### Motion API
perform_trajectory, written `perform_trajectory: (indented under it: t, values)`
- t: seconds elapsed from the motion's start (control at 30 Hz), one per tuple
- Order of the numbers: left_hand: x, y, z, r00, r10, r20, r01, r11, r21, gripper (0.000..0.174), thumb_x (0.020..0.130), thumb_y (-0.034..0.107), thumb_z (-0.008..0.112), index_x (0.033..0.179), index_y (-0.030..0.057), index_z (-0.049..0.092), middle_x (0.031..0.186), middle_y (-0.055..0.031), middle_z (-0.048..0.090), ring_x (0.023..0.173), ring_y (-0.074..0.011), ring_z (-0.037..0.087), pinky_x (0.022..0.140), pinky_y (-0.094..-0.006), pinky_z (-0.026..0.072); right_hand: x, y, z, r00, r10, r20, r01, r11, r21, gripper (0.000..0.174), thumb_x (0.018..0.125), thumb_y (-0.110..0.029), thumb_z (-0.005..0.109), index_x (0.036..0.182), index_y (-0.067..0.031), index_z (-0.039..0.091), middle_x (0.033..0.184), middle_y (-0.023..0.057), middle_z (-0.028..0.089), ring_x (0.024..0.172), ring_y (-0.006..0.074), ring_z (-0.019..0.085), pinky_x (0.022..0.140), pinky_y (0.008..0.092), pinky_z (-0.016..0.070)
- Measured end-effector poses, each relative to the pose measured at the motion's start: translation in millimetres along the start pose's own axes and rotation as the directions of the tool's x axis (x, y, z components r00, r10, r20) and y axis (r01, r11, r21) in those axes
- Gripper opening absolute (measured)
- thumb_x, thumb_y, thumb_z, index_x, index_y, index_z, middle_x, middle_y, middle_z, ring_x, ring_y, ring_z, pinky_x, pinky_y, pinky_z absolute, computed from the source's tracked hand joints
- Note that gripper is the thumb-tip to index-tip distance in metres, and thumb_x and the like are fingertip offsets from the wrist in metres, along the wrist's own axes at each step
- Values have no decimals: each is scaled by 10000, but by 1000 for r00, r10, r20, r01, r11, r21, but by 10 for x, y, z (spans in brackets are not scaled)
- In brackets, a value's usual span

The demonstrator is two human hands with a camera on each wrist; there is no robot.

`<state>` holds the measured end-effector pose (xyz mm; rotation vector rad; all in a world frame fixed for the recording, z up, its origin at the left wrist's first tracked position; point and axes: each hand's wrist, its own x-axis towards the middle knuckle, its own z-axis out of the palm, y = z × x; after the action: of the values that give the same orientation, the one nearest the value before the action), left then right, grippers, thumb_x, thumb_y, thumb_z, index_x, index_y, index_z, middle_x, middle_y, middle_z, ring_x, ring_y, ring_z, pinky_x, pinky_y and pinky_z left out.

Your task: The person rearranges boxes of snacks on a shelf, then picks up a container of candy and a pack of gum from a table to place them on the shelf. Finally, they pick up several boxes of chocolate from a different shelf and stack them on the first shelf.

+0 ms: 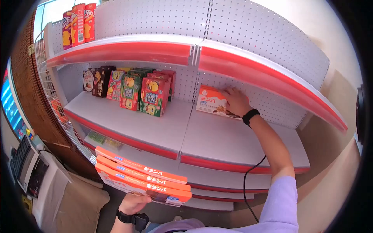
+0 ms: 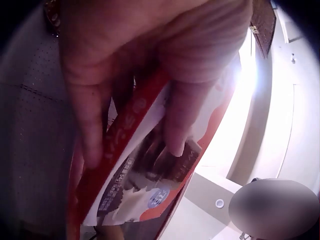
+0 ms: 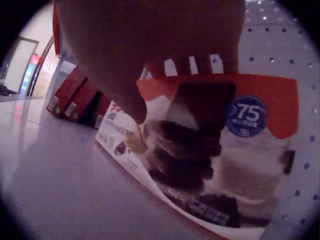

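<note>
My right hand (image 1: 236, 100) grips an orange-and-white snack box (image 1: 210, 103) standing upright on the middle shelf, close to the perforated back panel. In the right wrist view, the thumb lies on the box's printed front (image 3: 190, 150) while the fingers reach over its top edge. Low in front of the shelves, my left hand (image 1: 134, 203) holds a stack of three matching orange boxes (image 1: 142, 178). The left wrist view shows its thumb on the front face of the nearest box (image 2: 150, 170) and a finger along the orange edge; the rest of that grip is hidden.
Left of the right hand's box, green and red snack boxes (image 1: 151, 96) and dark boxes (image 1: 103, 81) line the same shelf (image 1: 128, 122). Red chip tubes (image 1: 77, 25) stand above. A red-fronted upper shelf (image 1: 268, 73) overhangs the right arm. A black cable (image 1: 245, 190) hangs beside it.
</note>
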<state>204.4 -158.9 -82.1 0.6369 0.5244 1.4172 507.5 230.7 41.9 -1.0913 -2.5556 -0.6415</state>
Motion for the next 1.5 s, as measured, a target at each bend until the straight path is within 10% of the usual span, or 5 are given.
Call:
perform_trajectory:
  t: [0.73, 1.0, 1.5]
  values:
    - [-138, -165, 194, 995, 66, -78, -64, 997, 34, 620, 700, -51, 730, 1265, 50, 494, 1258, -67, 547, 1163, -212, 501, 1001, -386, 376, 180, -86, 105, 989, 133, -67, -120, 978, 170, 450, 898, -452, 498, 997, -22, 588, 927, 190, 622, 854, 365, 596, 726, 438, 483]
    - [9, -202, 279, 996, 69, -62, -70, 998, -7, 650, 698, -57, 728, 1284, 57, 472, 1262, -75, 541, 1174, -224, 492, 1008, -412, 368, 55, -28, 122, 970, -102, -219, 107, 994, 11, 448, 825, -306, 618, 1234, -144, 532, 1260, 107, 475, 1174, 292, 420, 1009, 446, 317]
    - [161, -316, 441, 999, 15, -40, -15, 1000, -11, 618, 702, -47, 722, 1263, 56, 484, 1224, -75, 563, 1138, -227, 519, 978, -390, 399, -92, -188, 36, 989, 105, 102, -124, 973, 194, 873, 716, -358, 714, 1432, -174, 251, 1464, 80, 279, 1357, 327, 225, 1096, 529, 190]
